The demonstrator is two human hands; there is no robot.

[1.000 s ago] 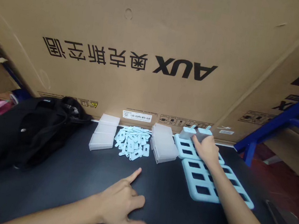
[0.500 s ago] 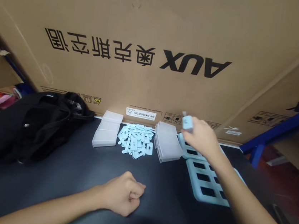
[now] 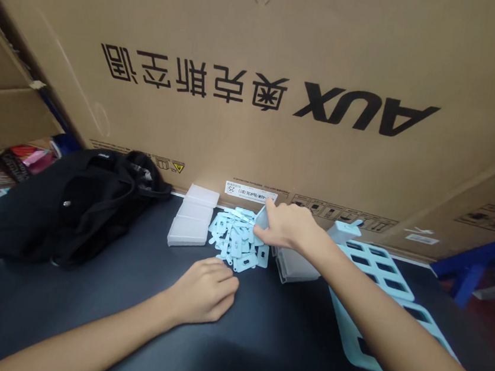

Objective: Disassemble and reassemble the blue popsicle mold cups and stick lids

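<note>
A heap of small light blue plastic plates [image 3: 236,245] with slots lies on the dark table. My right hand [image 3: 287,226] reaches over the right side of the heap, thumb and fingers pinched on a light blue plastic plate [image 3: 262,216]. My left hand [image 3: 206,291] rests on the table just in front of the heap, its fingers curled in, with nothing visible in them. A light blue block with a tab [image 3: 344,231] stands at the back edge of the light blue slotted trays [image 3: 381,266], right of my right hand. My right forearm covers part of the trays.
Translucent plastic cases [image 3: 191,216] lie left of the heap. More translucent cases [image 3: 296,266] sit partly under my right hand. A black bag [image 3: 79,208] lies at left. A large cardboard box [image 3: 253,138] walls off the back; a blue metal frame [image 3: 479,265] stands at right.
My right hand has let go of the light blue block by the trays and moved left to the heap, gripping a plate. My left hand has moved closer to the heap. The view has shifted.
</note>
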